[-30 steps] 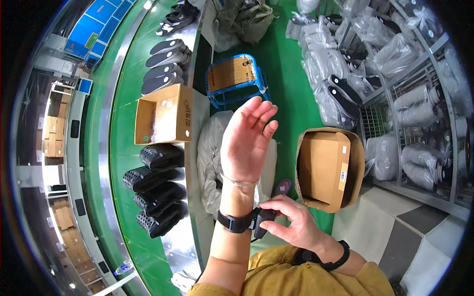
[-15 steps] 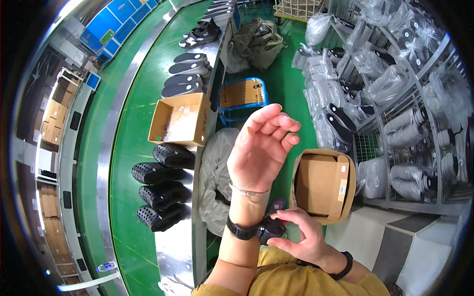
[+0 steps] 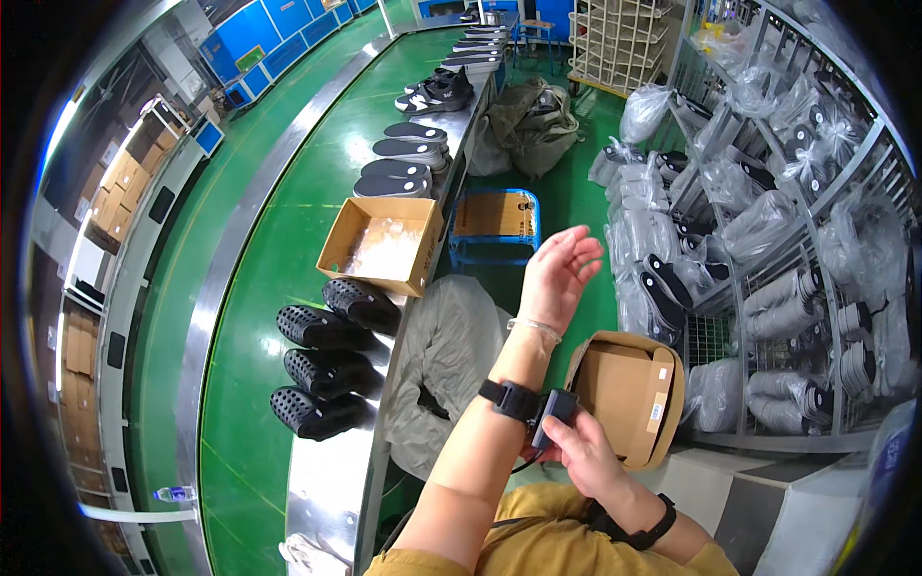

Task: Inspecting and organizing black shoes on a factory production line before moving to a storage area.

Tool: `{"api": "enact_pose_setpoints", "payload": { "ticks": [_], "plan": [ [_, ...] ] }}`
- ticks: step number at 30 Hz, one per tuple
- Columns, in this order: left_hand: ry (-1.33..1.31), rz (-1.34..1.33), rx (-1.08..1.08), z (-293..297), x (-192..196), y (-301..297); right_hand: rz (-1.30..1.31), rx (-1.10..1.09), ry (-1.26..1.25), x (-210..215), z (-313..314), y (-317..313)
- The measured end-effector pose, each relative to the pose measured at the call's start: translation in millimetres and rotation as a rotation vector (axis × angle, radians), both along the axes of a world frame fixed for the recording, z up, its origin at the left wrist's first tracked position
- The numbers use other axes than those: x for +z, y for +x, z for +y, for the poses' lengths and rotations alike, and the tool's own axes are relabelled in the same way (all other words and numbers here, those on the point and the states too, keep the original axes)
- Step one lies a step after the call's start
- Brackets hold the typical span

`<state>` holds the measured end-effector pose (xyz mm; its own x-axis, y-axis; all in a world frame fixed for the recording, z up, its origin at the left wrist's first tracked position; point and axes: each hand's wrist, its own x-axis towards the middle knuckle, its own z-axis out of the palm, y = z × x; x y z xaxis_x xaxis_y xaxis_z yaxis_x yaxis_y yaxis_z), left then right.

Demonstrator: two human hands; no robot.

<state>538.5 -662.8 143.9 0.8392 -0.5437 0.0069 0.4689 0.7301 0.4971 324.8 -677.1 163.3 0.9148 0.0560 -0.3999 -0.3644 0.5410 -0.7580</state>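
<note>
Farther along the green conveyor [image 3: 269, 288], black shoes [image 3: 327, 370] appear.

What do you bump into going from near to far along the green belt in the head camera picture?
Four black perforated shoes → an open cardboard box → a row of dark insoles → a pair of black sneakers. Off the belt, the right hand touches the black device strapped to the left wrist.

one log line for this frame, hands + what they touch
left hand: raised, open, holds nothing | right hand: fingers on small black device at black strap on left forearm | nearby: open cardboard box
</note>
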Motion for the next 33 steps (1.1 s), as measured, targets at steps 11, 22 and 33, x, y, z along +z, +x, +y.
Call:
{"api": "enact_pose_setpoints", "payload": {
  "ticks": [11,22,33],
  "plan": [
    [0.486,0.239,0.174,-28.7,-85.2,45.0,0.103,0.108,0.403,-34.7,9.0,-3.3],
    [0.421,0.237,0.083,-33.1,-69.8,50.4,0.148,0.337,0.415,-26.5,13.3,2.4],
    [1.583,-0.662,0.0,134.7,-268.6,-5.1,0.247,0.2,-0.376,-96.6,-69.1,-8.4]
  ]
}}
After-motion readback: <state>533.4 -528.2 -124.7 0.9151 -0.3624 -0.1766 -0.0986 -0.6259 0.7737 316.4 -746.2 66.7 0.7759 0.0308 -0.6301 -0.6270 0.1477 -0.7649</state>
